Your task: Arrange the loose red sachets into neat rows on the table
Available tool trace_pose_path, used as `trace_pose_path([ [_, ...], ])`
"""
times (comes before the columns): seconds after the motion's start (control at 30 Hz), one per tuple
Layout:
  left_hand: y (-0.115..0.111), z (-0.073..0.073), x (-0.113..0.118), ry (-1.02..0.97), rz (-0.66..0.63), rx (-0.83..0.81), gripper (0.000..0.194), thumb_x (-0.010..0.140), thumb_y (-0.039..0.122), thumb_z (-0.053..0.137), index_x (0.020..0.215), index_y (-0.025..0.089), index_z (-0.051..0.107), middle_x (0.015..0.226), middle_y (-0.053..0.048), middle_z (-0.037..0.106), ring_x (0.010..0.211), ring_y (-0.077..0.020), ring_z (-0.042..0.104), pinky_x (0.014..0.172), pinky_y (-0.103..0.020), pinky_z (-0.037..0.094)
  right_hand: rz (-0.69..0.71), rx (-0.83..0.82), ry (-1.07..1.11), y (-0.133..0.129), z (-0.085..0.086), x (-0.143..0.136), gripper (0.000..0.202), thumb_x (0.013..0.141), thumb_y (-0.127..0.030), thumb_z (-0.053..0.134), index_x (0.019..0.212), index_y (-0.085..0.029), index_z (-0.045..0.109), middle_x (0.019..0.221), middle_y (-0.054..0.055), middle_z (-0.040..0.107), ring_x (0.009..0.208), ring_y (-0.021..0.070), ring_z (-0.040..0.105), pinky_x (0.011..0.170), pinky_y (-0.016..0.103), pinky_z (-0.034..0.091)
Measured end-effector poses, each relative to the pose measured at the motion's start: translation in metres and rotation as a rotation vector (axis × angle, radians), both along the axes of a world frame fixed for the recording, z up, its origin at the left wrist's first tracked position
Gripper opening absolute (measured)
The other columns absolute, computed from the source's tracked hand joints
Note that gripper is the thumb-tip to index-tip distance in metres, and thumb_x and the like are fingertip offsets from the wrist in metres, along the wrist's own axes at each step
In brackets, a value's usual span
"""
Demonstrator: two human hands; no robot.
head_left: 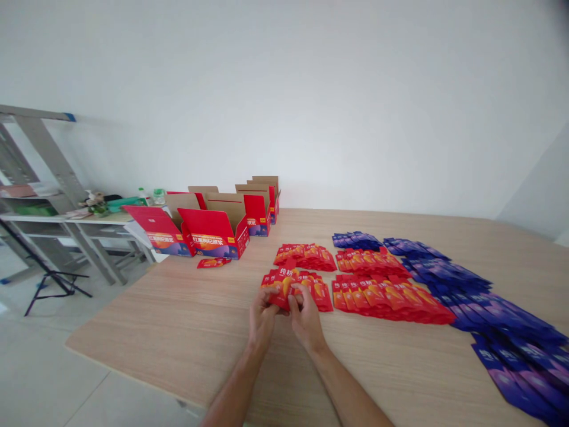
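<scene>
Between both hands, low over the table, are red sachets (285, 288) with white print and orange fruit pictures; how many are in the grip is unclear. My left hand (262, 314) pinches their left edge, and my right hand (307, 320) has its fingers closed on the right edge. Just behind and beside my hands lies a fanned row of red sachets (323, 295), partly hidden by the held ones. Farther right is a longer red row (386, 296). Two more red groups, a left one (304, 256) and a right one (371, 261), lie behind these.
Blue-purple sachets (448, 276) spread in overlapping rows along the right. Several red cartons (213, 228) with raised flaps stand at the back left, a few loose red sachets (214, 263) before them. Beyond the table's left edge are a black tripod (56, 279) and a cluttered desk (106, 218).
</scene>
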State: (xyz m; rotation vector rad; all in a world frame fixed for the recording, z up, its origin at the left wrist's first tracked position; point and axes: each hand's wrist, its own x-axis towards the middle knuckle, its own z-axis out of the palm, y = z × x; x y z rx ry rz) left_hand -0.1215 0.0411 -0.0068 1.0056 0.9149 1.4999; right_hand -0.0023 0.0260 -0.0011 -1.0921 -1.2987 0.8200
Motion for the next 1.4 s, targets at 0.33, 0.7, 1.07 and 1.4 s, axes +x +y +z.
trace_pose_path([
  [0.33, 0.007, -0.008, -0.009, 0.045, -0.04, 0.037, 0.033, 0.068, 0.031, 0.078, 0.094, 0.017, 0.063, 0.088, -0.004, 0.073, 0.081, -0.0193, 0.069, 0.075, -0.031, 0.056, -0.034, 0.0, -0.121, 0.001, 0.005, 0.008, 0.046, 0.092, -0.052, 0.057, 0.125, -0.02, 0.053, 0.07, -0.003, 0.059, 0.065, 0.0189, 0.058, 0.065, 0.03, 0.047],
  [0.7, 0.029, -0.005, -0.011, 0.369, 0.184, -0.018, 0.027, 0.074, 0.033, 0.073, 0.095, 0.015, 0.071, 0.087, -0.007, 0.075, 0.08, -0.0207, 0.07, 0.074, -0.031, 0.055, -0.161, 0.12, -0.43, 0.015, -0.015, 0.01, 0.033, 0.089, -0.026, 0.055, 0.119, -0.016, 0.064, 0.118, 0.013, 0.066, 0.108, 0.0265, 0.061, 0.098, 0.041, 0.048],
  [1.07, 0.04, -0.016, -0.004, 0.812, 0.198, -0.01, 0.021, 0.086, 0.017, 0.061, 0.103, 0.017, 0.071, 0.103, -0.008, 0.075, 0.095, -0.0189, 0.069, 0.089, -0.033, 0.052, -0.346, 0.04, -0.959, 0.014, -0.018, 0.011, 0.034, 0.095, -0.026, 0.051, 0.126, -0.024, 0.066, 0.142, 0.008, 0.056, 0.139, 0.0316, 0.034, 0.113, 0.048, 0.024],
  [1.4, 0.034, -0.021, -0.001, 1.102, 0.229, 0.288, 0.037, 0.083, 0.002, 0.05, 0.11, 0.019, 0.071, 0.112, -0.008, 0.07, 0.108, -0.0195, 0.061, 0.103, -0.034, 0.046, -0.336, -0.039, -1.009, 0.021, -0.026, 0.011, 0.03, 0.099, -0.03, 0.049, 0.121, -0.033, 0.068, 0.139, 0.003, 0.059, 0.141, 0.0302, 0.032, 0.113, 0.048, 0.017],
])
